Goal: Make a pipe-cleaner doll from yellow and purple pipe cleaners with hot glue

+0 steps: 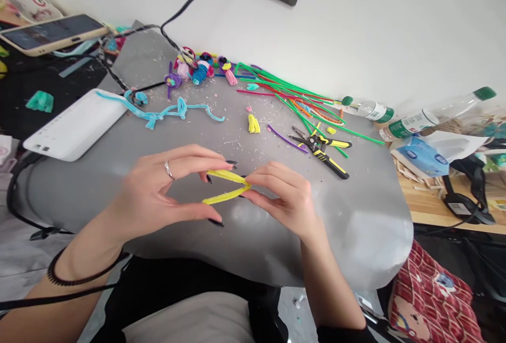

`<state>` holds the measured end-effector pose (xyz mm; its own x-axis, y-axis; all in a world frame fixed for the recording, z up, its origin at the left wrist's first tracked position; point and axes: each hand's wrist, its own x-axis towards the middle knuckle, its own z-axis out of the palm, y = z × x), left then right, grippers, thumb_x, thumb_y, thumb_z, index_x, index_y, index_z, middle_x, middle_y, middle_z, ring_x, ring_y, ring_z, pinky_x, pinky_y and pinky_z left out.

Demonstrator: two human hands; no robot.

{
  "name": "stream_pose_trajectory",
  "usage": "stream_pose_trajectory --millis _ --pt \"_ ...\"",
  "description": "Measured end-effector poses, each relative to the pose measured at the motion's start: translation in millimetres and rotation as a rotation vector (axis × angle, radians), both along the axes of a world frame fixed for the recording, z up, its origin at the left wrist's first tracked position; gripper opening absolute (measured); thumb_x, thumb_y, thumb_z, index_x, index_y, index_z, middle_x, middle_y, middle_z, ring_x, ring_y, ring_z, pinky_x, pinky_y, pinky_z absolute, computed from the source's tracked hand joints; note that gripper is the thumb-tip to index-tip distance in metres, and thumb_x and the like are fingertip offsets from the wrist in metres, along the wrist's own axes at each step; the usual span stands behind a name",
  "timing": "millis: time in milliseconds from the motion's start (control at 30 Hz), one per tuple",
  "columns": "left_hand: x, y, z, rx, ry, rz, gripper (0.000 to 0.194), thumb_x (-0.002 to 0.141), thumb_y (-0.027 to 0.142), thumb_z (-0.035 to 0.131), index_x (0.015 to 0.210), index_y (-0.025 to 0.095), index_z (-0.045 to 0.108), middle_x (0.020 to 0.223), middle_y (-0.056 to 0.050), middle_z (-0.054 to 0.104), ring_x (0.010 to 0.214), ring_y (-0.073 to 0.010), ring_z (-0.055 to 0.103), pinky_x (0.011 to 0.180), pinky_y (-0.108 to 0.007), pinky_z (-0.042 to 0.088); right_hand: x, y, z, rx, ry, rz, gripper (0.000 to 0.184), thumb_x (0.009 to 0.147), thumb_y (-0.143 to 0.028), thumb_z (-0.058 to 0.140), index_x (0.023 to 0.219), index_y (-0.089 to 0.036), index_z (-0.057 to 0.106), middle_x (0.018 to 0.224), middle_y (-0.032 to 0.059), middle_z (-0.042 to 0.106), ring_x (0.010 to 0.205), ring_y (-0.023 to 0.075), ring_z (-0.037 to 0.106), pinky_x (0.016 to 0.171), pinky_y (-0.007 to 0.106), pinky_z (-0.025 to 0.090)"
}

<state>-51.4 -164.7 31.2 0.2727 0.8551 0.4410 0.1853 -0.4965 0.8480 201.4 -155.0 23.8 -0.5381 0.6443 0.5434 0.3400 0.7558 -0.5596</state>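
Observation:
A yellow pipe cleaner point(226, 186) bent into a V is held between both hands above the grey mat point(118, 174). My left hand point(166, 190), with a ring and dark nails, pinches the open ends of the V between fingers and thumb. My right hand point(284, 195) pinches the folded tip at the right. Both hands hover just over the mat's near half.
Yellow-and-black pliers point(324, 150) lie right of centre beside a pile of coloured pipe cleaners point(292, 95). A light-blue twisted pipe cleaner point(174, 113), small finished figures point(200, 69), a white box point(75, 124), a phone point(51, 32), plastic bottles point(427, 116) and a tissue pack point(421, 156) surround the mat.

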Motion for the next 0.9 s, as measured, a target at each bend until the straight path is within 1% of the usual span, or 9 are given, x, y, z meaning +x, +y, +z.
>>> stream_pose_trajectory --millis 67,200,300,433,500,667,800,900 --pt "0.5 -2.7 1.0 0.066 0.053 0.023 0.051 0.071 0.039 0.096 0.120 0.043 0.079 0.107 -0.002 0.082 0.087 -0.0230 0.076 0.080 -0.034 0.062 -0.1 0.1 0.6 0.011 -0.016 -0.012 0.008 0.099 -0.023 0.070 0.107 -0.021 0.072 0.090 0.0075 0.077 0.079 0.0191 0.069 0.073 0.035 0.057" --pt "2.5 -5.2 3.1 0.161 0.114 0.055 0.043 0.077 0.031 0.093 0.116 0.044 0.080 0.100 0.001 0.083 0.081 -0.0204 0.077 0.078 -0.032 0.063 -0.5 0.1 2.6 0.037 -0.032 -0.008 0.007 0.099 -0.022 0.070 0.107 -0.020 0.072 0.089 0.0077 0.077 0.077 0.0184 0.067 0.071 0.034 0.055" --pt "4.5 -5.4 4.0 0.185 0.110 0.081 0.038 0.081 0.027 0.090 0.113 0.044 0.081 0.094 0.003 0.083 0.076 -0.0197 0.077 0.074 -0.032 0.063 -0.4 0.3 3.5 0.054 -0.041 -0.012 0.007 0.099 -0.020 0.070 0.107 -0.020 0.071 0.089 0.0081 0.077 0.077 0.0184 0.067 0.071 0.034 0.055" --pt "7.4 -5.2 5.1 0.199 0.100 0.091 0.036 0.082 0.022 0.088 0.110 0.043 0.081 0.091 0.004 0.083 0.074 -0.0185 0.076 0.070 -0.031 0.062 -0.4 0.1 3.8 0.059 -0.057 -0.035 0.006 0.101 -0.022 0.067 0.106 -0.021 0.071 0.090 0.0081 0.078 0.077 0.0184 0.067 0.070 0.034 0.055" --pt "8.6 -4.9 5.7 0.239 0.118 0.096 0.032 0.085 0.021 0.085 0.110 0.041 0.081 0.091 0.004 0.083 0.074 -0.0175 0.076 0.070 -0.030 0.062 -0.7 -0.1 3.9 0.067 -0.053 -0.032 0.006 0.102 -0.021 0.067 0.105 -0.020 0.071 0.089 0.0082 0.078 0.076 0.0182 0.067 0.070 0.034 0.054" --pt "9.3 -2.2 5.1 0.411 0.215 0.085 0.018 0.091 0.018 0.079 0.106 0.029 0.080 0.088 0.000 0.081 0.074 -0.0149 0.073 0.068 -0.027 0.061 -1.3 -0.5 5.0 0.088 -0.059 -0.022 0.005 0.100 -0.017 0.068 0.104 -0.018 0.070 0.088 0.0086 0.078 0.075 0.0173 0.065 0.069 0.032 0.053" --pt "8.5 0.9 2.5 0.510 0.284 0.067 0.019 0.091 0.008 0.078 0.108 0.018 0.074 0.092 -0.004 0.080 0.081 -0.0119 0.071 0.073 -0.024 0.060 -1.3 -0.5 6.1 0.111 -0.091 -0.018 0.005 0.102 -0.017 0.066 0.105 -0.017 0.069 0.087 0.0080 0.077 0.074 0.0164 0.064 0.068 0.031 0.052" --pt "7.6 2.3 1.2 0.534 0.303 0.045 0.022 0.090 0.007 0.078 0.110 0.016 0.073 0.093 -0.004 0.078 0.083 -0.0115 0.071 0.074 -0.023 0.060 -1.3 -0.3 6.9 0.129 -0.114 -0.022 0.004 0.102 -0.017 0.065 0.103 -0.016 0.069 0.084 0.0077 0.077 0.072 0.0160 0.062 0.067 0.031 0.051"
